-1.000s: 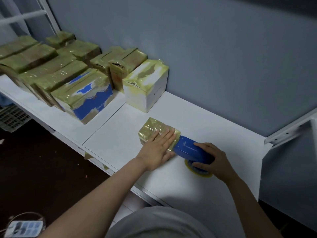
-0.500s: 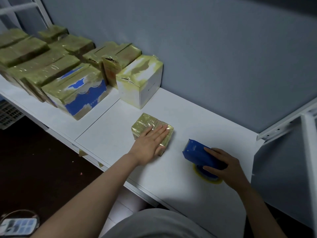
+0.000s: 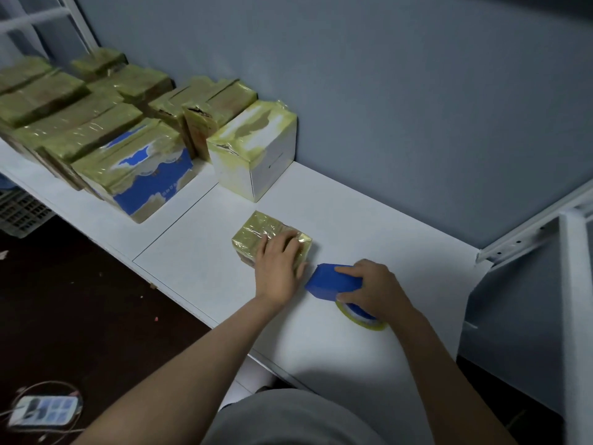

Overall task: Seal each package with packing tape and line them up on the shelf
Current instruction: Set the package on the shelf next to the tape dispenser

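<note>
Left fingers (image 3: 279,246) press flat on a glossy yellow-taped package (image 3: 253,236); right fingers (image 3: 346,270) grip the blue tape dispenser (image 3: 330,281).

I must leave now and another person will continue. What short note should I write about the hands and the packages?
Left hand lies on the small package on the shelf.
Right hand grips the blue tape dispenser just right of it.
Done: taped packages stand lined up at the back left; the small one already looks covered in tape.
Left: check its seal, then probably set it beside the white box.
</note>
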